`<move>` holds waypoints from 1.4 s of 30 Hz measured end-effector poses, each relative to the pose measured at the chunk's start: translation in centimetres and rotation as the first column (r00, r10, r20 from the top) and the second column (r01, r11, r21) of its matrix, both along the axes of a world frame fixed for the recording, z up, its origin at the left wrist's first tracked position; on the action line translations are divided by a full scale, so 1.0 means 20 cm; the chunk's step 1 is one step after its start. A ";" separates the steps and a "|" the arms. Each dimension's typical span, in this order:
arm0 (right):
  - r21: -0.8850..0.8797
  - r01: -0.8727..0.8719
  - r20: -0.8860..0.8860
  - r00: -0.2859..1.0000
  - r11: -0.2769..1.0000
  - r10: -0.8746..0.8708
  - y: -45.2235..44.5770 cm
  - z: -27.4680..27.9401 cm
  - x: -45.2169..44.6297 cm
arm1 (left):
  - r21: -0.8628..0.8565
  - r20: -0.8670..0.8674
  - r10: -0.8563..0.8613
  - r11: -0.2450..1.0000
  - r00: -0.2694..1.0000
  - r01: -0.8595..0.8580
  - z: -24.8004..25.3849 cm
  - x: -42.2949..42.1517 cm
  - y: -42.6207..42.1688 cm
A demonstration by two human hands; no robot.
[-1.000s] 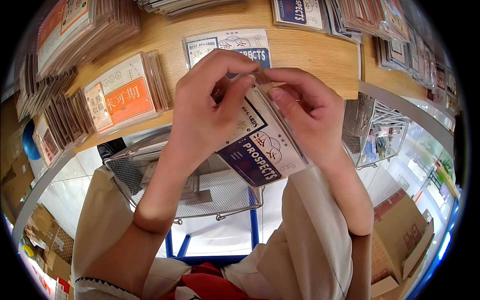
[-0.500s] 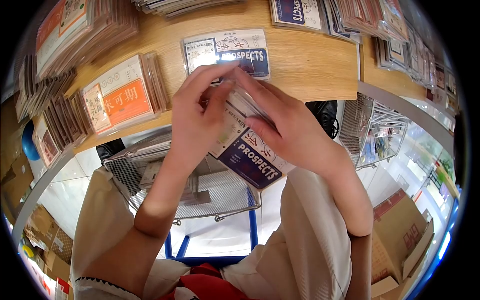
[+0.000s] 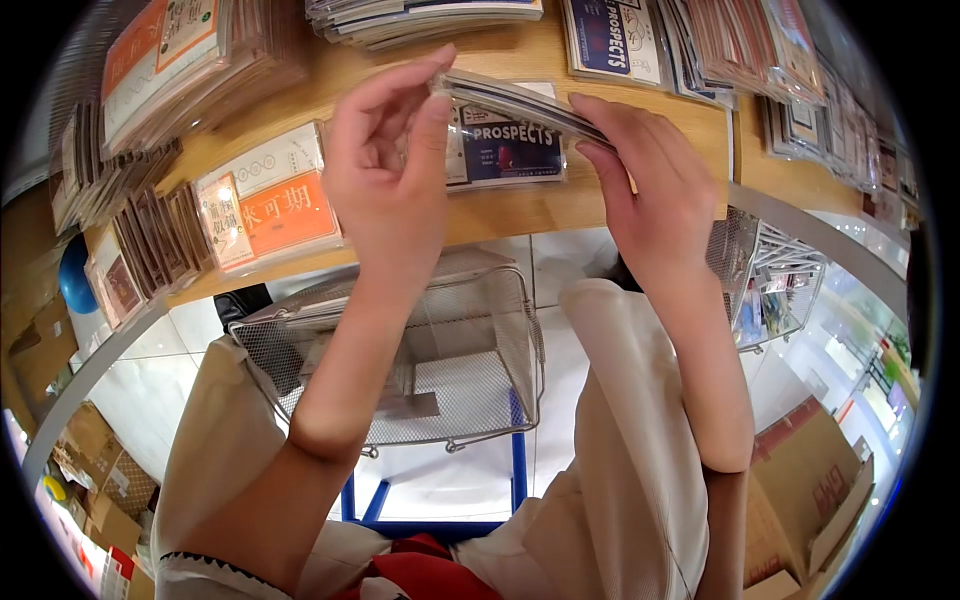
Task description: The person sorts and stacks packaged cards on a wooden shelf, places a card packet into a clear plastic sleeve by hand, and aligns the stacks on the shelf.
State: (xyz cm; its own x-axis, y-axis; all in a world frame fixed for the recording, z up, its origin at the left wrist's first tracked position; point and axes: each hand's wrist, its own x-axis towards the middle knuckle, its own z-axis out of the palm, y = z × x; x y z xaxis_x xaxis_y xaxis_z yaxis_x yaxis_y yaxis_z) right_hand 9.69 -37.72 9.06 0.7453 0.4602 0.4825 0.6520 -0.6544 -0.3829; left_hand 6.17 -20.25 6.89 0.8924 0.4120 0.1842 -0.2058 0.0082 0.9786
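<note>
A thin stationery pack (image 3: 520,106) in clear plastic is held edge-on above the table, tilted down to the right. My left hand (image 3: 385,145) pinches its left end between thumb and fingertips. My right hand (image 3: 655,180) grips the right end, thumb below and fingers on top. Under the pack, a similar blue-and-white pack marked PROSPECTS (image 3: 510,155) lies on the wooden table, partly covered by the held one and my left hand. An orange-and-white pack (image 3: 275,205) rests left of my left hand, close to the table's front edge.
Piled orange packs (image 3: 165,60) and a row of upright packs (image 3: 150,245) stand at the left. More stacks (image 3: 610,40) line the back and right. A wire mesh basket (image 3: 460,385) sits below the table edge, and an open cardboard box (image 3: 805,490) is at the lower right.
Both hands have raised the pack from over the table's front edge, turning it from face-visible to edge-on. My right hand has moved right, away from my left, to the pack's other end.
</note>
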 end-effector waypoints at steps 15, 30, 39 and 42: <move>0.218 0.123 -0.706 0.704 0.968 0.070 0.03 0.01 0.15 | -0.039 -0.022 0.107 0.993 0.994 -0.108 -0.15 0.01 -0.01; 0.287 0.229 -0.949 -0.066 0.930 0.309 -0.11 0.00 0.19 | -0.063 -0.250 -0.022 0.998 0.968 0.006 -0.13 0.01 0.00; 0.152 0.088 -0.957 0.261 0.984 0.125 -0.06 0.02 0.13 | -0.092 -0.304 -0.041 0.996 0.952 0.014 -0.11 0.00 -0.01; 0.155 0.205 -0.958 0.272 0.966 0.096 -0.04 -0.01 0.11 | -0.112 -0.289 -0.053 0.993 0.956 0.021 -0.10 0.00 0.00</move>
